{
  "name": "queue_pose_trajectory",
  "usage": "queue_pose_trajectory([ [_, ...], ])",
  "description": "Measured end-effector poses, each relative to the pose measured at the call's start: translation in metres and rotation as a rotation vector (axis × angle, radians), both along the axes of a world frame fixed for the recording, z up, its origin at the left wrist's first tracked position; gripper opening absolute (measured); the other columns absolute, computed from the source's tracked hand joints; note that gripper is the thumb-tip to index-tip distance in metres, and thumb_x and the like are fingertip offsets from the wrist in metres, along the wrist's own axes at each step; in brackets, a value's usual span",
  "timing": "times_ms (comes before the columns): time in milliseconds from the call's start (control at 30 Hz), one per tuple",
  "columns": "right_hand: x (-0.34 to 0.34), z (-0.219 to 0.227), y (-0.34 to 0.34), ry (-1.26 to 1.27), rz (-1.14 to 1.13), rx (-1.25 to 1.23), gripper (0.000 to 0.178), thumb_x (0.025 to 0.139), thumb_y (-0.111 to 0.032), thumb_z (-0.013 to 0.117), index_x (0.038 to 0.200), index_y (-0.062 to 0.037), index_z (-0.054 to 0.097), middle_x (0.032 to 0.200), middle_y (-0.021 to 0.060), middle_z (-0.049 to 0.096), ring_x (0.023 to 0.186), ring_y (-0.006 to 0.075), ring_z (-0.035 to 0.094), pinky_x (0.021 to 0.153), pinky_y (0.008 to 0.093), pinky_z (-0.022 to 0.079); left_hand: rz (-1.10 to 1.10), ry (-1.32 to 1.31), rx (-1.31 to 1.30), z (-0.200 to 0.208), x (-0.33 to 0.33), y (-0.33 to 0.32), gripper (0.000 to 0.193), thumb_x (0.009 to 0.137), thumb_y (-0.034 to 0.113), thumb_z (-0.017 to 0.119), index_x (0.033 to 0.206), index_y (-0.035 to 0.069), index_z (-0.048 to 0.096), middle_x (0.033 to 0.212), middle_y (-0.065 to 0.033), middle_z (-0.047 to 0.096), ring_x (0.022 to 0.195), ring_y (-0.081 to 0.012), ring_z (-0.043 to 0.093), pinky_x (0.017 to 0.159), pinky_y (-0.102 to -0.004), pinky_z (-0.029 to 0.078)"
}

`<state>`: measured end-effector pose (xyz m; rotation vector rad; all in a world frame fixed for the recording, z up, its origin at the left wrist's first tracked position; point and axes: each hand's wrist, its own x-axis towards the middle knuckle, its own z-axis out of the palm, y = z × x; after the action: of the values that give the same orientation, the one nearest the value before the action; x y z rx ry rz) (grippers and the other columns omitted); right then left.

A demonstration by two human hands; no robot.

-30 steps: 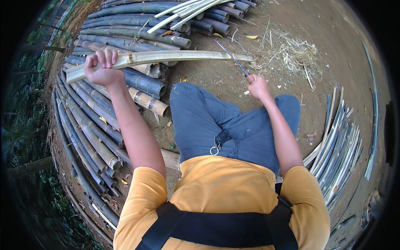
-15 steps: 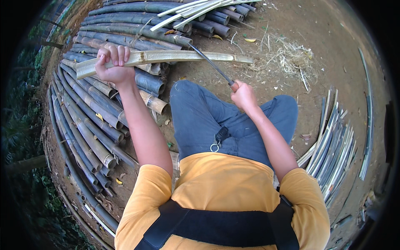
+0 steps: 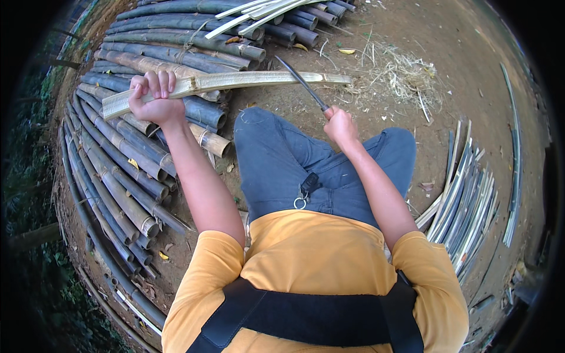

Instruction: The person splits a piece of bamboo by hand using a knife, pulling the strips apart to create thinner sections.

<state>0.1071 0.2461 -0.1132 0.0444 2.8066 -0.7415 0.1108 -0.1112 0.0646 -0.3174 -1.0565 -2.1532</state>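
Observation:
My left hand (image 3: pixel 154 97) is wrapped round the wide left end of a long split bamboo strip (image 3: pixel 235 81), its pale inner face turned up. The strip runs out to the right in front of my knees, with a node near my fingers. My right hand (image 3: pixel 341 126) grips the handle of a knife (image 3: pixel 301 82) with a long, narrow dark blade. The blade slants up and to the left, crossing the strip right of its middle. Whether its edge touches the strip I cannot tell.
Dark bamboo poles (image 3: pixel 129 150) lie stacked at the left and far left, with pale split strips (image 3: pixel 259 15) on top. Beyond my right knee is a heap of shavings (image 3: pixel 406 76). A bundle of thin slats (image 3: pixel 465 200) lies at my right on the dirt ground (image 3: pixel 471 88).
The knife has shifted slightly left along the strip and its tip now reaches farther past the strip's far edge. My left hand keeps its hold; the whole view has shifted a little.

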Motion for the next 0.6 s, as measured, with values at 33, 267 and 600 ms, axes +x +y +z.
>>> queue_pose_trajectory([
  [33, -0.011, -0.002, 0.004, -0.103, -0.094, 0.0, 0.028, 0.099, -0.03, 0.053, 0.107, -0.0073, 0.066, 0.105, 0.021, 0.07, 0.103, 0.0394, 0.067, 0.086, 0.0507, 0.053, 0.0, 0.002, 0.0, 0.0, 0.0, -0.001, 0.024, 0.084, 0.027, 0.047, 0.067, 0.017, 0.033, 0.051, 0.0022, 0.029, 0.042, -0.0093, 0.025, 0.045, -0.0253, 0.024],
  [267, -0.051, -0.014, 0.049, -0.077, -0.193, 0.004, 0.03, 0.096, -0.031, 0.056, 0.103, -0.0047, 0.069, 0.107, 0.0245, 0.069, 0.104, 0.0406, 0.066, 0.087, 0.0496, 0.051, -0.033, 0.018, -0.011, 0.009, -0.005, 0.006, 0.024, 0.084, 0.026, 0.046, 0.066, 0.017, 0.032, 0.051, 0.002, 0.029, 0.042, -0.009, 0.026, 0.044, -0.0253, 0.024],
  [600, 0.021, 0.065, -0.034, -0.009, 0.114, -0.365, 0.013, 0.084, -0.012, 0.061, 0.093, -0.0029, 0.063, 0.088, 0.0231, 0.069, 0.088, 0.0424, 0.067, 0.076, 0.0482, 0.052, -0.042, 0.002, -0.04, 0.019, -0.014, 0.009, 0.021, 0.082, 0.024, 0.047, 0.065, 0.017, 0.035, 0.051, 0.0026, 0.03, 0.043, -0.0093, 0.027, 0.045, -0.0249, 0.026],
])
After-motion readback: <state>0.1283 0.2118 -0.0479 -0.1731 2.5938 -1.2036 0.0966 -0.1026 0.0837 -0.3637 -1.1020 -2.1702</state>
